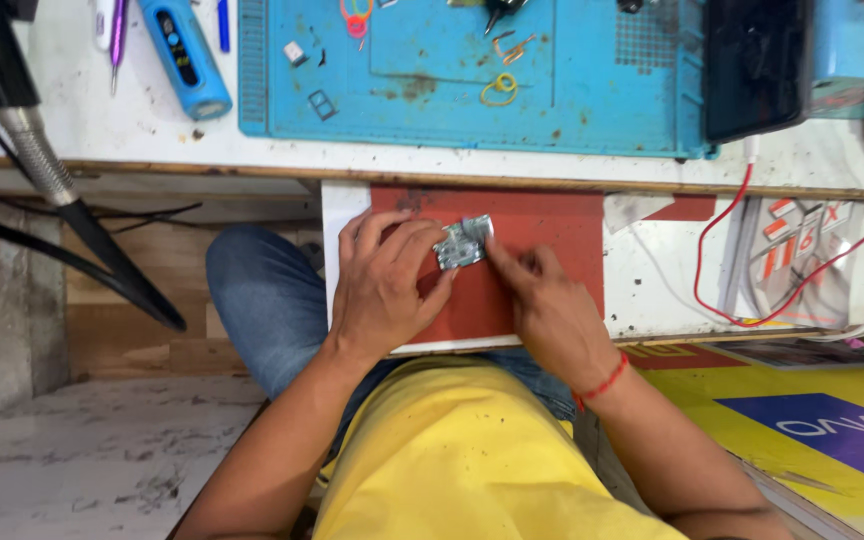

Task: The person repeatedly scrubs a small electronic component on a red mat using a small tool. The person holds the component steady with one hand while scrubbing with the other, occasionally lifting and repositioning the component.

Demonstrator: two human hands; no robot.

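A small crumpled silvery foil piece lies against a red panel on the front of the workbench, just below the bench edge. My left hand pinches the foil's left side with fingers and thumb. My right hand presses its fingertips on the foil's right edge; a red thread is tied around that wrist. Both hands work over my lap, above a yellow shirt and blue jeans.
On the white bench top lie a blue work mat with rubber bands and small parts, a blue handheld tool, pens and a dark phone. A red wire hangs at right; black cables hang at left.
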